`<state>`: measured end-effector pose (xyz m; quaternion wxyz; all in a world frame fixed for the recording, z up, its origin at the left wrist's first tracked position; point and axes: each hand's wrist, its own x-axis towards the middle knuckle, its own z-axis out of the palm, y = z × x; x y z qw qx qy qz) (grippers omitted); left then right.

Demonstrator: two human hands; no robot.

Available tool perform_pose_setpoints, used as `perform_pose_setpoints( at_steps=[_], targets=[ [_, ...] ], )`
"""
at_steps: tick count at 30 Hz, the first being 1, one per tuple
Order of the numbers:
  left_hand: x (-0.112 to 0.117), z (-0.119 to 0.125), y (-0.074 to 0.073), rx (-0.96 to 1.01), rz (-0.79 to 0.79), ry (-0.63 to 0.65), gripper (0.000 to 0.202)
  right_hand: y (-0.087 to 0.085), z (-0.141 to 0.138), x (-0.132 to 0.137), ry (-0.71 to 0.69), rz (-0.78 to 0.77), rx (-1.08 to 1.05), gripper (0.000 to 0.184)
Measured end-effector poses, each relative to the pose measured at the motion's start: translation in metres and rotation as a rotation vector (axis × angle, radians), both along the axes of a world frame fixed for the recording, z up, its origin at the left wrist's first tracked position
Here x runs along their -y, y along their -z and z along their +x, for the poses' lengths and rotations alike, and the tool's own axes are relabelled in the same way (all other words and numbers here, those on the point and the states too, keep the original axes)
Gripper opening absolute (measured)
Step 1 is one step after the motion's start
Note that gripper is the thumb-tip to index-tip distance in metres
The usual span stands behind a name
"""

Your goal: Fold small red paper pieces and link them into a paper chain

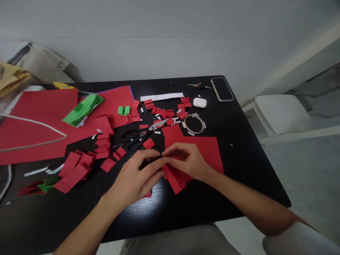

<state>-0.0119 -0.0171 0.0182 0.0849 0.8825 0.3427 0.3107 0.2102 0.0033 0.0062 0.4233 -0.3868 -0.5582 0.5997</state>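
Note:
My left hand [140,175] and my right hand [187,161] meet over the middle of the table, fingertips pinched close together. What lies between the fingertips is too small and hidden to make out. Directly beneath them is a folded red paper piece [175,182], partly covered by my fingers; whether they grip it I cannot tell. Under my right hand spreads a larger red sheet [209,152]. Black-handled scissors [151,128] lie half open just beyond my left hand. A small red paper square [148,143] rests between the scissors and my fingers.
Adhesive tape roll [185,124], white earphone case [199,102], phone [221,89] and keys [198,85] lie at the right back. Folded red pieces [77,168], green paper bundle [83,109] and red sheets [45,124] cover the left. A white cable [50,125] crosses there.

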Motion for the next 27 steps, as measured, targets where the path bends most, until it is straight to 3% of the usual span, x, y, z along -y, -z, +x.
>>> perform_pose_setpoints(
  at_steps=[16,27],
  targets=[
    [0.0032,0.0,-0.0041,0.067,-0.044,-0.024,0.017,-0.0049,-0.002,-0.0007,-0.031,-0.173,-0.136,0.02],
    [0.0042,0.0006,-0.0039,0.163,-0.124,-0.006,0.023,-0.0075,-0.0016,-0.0008,-0.027,-0.226,-0.163,0.025]
  ],
)
